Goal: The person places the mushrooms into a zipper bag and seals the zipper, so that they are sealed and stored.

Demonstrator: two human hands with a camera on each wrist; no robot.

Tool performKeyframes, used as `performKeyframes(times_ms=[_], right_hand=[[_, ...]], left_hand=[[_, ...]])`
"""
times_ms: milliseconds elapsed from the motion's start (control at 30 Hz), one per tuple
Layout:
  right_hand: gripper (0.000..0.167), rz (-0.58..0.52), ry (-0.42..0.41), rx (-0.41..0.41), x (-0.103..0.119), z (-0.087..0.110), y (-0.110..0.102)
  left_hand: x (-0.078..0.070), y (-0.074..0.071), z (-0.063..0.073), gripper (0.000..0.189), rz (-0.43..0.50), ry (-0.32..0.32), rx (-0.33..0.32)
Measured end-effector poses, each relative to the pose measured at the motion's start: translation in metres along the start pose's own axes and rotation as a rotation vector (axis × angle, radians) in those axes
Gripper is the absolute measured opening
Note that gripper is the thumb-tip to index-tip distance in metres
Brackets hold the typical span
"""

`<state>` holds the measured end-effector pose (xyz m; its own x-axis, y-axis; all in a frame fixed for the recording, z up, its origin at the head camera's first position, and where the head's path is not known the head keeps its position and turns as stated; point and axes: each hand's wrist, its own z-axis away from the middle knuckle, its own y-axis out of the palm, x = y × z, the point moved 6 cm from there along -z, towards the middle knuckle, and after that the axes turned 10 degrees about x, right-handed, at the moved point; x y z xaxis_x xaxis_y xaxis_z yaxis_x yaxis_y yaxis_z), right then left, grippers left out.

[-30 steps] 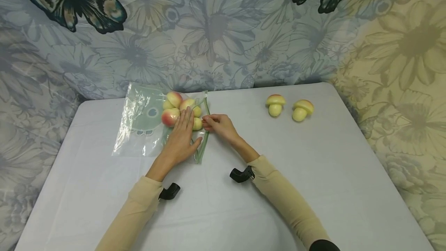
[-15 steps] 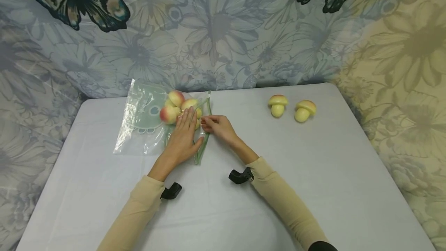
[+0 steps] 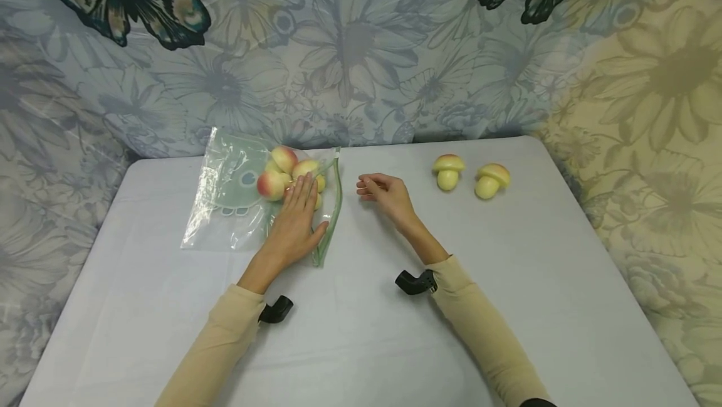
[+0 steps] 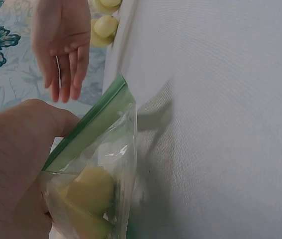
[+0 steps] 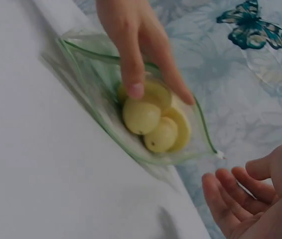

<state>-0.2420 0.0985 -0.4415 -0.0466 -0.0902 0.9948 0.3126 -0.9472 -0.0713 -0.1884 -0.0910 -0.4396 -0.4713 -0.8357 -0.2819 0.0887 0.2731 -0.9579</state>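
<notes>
A clear zip bag (image 3: 237, 172) with a green closure lies at the back left of the table. Several toy mushrooms (image 3: 271, 185), yellow with reddish caps, are inside it. My left hand (image 3: 292, 225) rests on top of the bag, fingers extended over the mushrooms. In the right wrist view the bag's mouth (image 5: 98, 55) gapes, with pale stems (image 5: 141, 117) facing out. Right of the bag, my right hand (image 3: 389, 197) hovers apart from it, fingers loosely bent and holding nothing. Two more toy mushrooms, one upright (image 3: 448, 172) and one tilted (image 3: 492, 181), are farther right.
A white cloth covers the table (image 3: 350, 332). Its back edge meets a wall hanging (image 3: 350, 49) with flowers and butterflies. Black wrist cameras (image 3: 276, 310) stick out from both sleeves (image 3: 217, 344).
My right hand has let go of the bag's green edge and moved right, away from it. My left hand stays on the bag. The loose mushrooms have not moved.
</notes>
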Motion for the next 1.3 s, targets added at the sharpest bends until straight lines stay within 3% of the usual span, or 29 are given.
performKeyframes(times_ms=[167, 400, 667, 900, 1067, 1300], right_hand=[[0.032, 0.035, -0.021, -0.053, 0.006, 0.005, -0.027], [0.032, 0.281, -0.161, -0.151, 0.014, 0.014, -0.065], [0.030, 0.542, -0.175, -0.393, 0.020, 0.028, -0.104], [0.031, 0.614, -0.191, -0.550, 0.030, 0.038, -0.131], [0.036, 0.683, -0.095, -0.606, 0.028, 0.045, -0.142], [0.053, 0.745, 0.112, -0.579, 0.013, 0.048, -0.147]], left_hand=[[0.000, 0.001, -0.001, 0.083, -0.005, -0.003, 0.006], [0.000, 0.001, -0.001, 0.083, -0.002, 0.004, 0.001], [0.001, 0.001, -0.001, 0.082, 0.014, 0.009, -0.013], [0.001, 0.000, 0.000, 0.081, 0.013, 0.017, -0.030], [0.001, -0.001, 0.000, 0.081, 0.002, 0.014, -0.036], [0.000, 0.000, 0.000, 0.079, 0.001, 0.017, -0.024]])
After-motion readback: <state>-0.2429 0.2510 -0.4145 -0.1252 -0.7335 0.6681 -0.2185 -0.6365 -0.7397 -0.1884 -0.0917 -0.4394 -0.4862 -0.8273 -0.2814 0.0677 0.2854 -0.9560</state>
